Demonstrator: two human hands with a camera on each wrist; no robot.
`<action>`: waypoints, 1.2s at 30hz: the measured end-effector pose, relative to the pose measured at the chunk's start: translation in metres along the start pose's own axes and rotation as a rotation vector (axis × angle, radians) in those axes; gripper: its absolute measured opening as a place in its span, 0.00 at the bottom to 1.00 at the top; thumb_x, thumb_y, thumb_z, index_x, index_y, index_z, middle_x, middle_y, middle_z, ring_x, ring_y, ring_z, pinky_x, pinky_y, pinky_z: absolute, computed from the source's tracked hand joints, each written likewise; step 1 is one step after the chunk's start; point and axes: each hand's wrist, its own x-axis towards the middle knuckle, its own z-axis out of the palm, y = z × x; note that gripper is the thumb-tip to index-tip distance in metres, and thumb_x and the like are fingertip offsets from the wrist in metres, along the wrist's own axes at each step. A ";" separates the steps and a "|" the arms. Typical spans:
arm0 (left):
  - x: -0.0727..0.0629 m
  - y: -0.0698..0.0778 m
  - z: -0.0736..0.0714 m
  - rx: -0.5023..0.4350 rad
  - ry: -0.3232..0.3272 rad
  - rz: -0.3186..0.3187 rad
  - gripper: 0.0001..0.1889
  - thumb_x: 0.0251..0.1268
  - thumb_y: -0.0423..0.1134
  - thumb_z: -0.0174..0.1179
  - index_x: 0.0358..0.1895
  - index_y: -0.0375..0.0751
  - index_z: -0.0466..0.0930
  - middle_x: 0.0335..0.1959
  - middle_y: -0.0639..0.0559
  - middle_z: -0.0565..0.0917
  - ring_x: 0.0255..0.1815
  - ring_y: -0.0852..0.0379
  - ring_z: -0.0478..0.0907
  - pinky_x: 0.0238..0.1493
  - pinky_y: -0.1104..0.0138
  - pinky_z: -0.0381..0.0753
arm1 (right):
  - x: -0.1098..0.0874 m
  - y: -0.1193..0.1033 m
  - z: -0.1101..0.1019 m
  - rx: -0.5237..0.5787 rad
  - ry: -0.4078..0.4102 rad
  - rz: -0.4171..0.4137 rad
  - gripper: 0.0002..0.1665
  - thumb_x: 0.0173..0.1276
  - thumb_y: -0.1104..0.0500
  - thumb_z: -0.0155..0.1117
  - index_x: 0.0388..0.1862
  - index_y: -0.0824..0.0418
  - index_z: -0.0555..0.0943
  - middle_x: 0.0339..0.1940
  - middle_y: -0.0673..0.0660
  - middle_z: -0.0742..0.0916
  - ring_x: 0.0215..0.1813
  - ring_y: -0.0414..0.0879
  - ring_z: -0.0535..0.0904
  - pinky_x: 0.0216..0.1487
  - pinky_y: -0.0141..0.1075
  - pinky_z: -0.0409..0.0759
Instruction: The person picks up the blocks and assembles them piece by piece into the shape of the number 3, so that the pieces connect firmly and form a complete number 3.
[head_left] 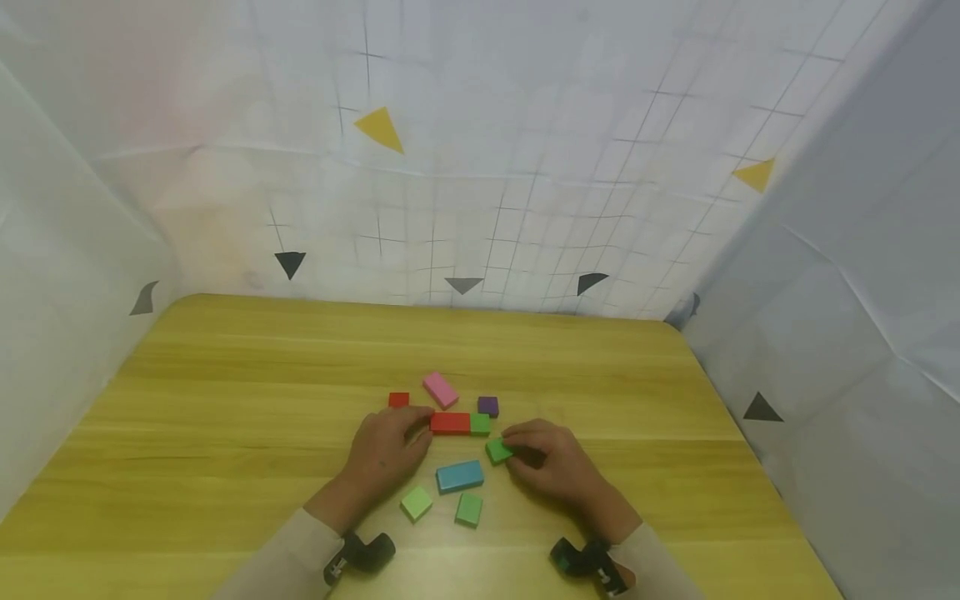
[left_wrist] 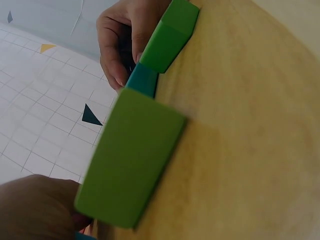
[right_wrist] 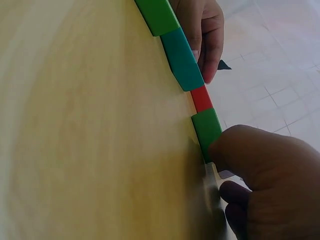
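Note:
My left hand [head_left: 386,450] grips the left end of a long red block [head_left: 450,423] between thumb and fingers. Against that block's right end sits a small green block [head_left: 480,424]. Just in front and to the right, my right hand [head_left: 555,462] pinches another green block [head_left: 497,451], also seen as a green block [right_wrist: 206,132] under the fingers in the right wrist view. Between the hands and nearer to me lies a blue block [head_left: 460,477]. In the left wrist view, a light green block [left_wrist: 132,160] hides part of the scene.
Behind the row lie a pink block [head_left: 440,390], a purple block [head_left: 488,406] and a small red block [head_left: 399,400]. Closer to me are a light green block [head_left: 416,503] and a green block [head_left: 468,510]. White sheets surround the wooden table [head_left: 225,400].

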 end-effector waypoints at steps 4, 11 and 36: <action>0.000 0.000 0.000 0.000 -0.003 0.002 0.15 0.65 0.45 0.64 0.55 0.54 0.85 0.49 0.62 0.87 0.47 0.61 0.81 0.48 0.61 0.76 | 0.000 -0.002 0.000 -0.018 0.004 0.001 0.15 0.56 0.60 0.76 0.44 0.53 0.88 0.50 0.49 0.88 0.53 0.44 0.84 0.55 0.39 0.81; 0.001 -0.001 0.000 0.013 0.004 0.019 0.14 0.65 0.45 0.65 0.54 0.54 0.85 0.48 0.62 0.87 0.46 0.61 0.81 0.48 0.60 0.77 | 0.000 -0.003 0.000 -0.022 -0.006 0.002 0.14 0.59 0.59 0.75 0.45 0.55 0.88 0.50 0.50 0.88 0.54 0.45 0.83 0.56 0.39 0.81; 0.000 0.001 -0.001 0.006 -0.008 0.005 0.15 0.65 0.45 0.65 0.55 0.55 0.85 0.49 0.62 0.87 0.46 0.61 0.80 0.45 0.63 0.72 | 0.003 -0.008 0.004 -0.043 -0.005 0.004 0.14 0.61 0.57 0.75 0.46 0.55 0.87 0.50 0.51 0.87 0.54 0.43 0.83 0.56 0.37 0.81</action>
